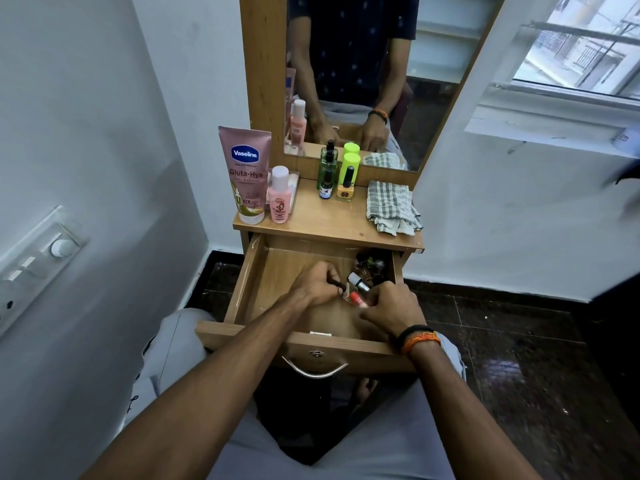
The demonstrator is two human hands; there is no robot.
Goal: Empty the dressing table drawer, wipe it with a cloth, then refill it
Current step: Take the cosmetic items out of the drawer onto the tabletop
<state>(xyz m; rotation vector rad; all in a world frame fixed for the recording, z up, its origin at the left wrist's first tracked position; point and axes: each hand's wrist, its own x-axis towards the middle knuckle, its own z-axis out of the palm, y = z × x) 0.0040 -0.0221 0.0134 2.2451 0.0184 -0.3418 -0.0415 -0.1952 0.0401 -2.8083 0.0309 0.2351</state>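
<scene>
Both our forearms reach up from the bottom of the frame into the open drawer point(263, 282) at centre. Our left hand point(317, 284) has its fingers curled around something small and dark; we cannot tell what. Our right hand point(389, 308), with bands at the wrist, pinches a small red-capped tube point(356, 298). Just above them, in the drawer's upper right corner, lies a cluster of small bottles point(369, 268). On the tabletop point(329, 220) above, a checked cloth point(391, 207) lies at the right, two small bottles point(337, 188) stand at the middle before a green bottle point(326, 168), and a pink lotion tube point(246, 174) and pink bottle point(279, 197) stand at the left. A mirror point(363, 71) rises behind.
</scene>
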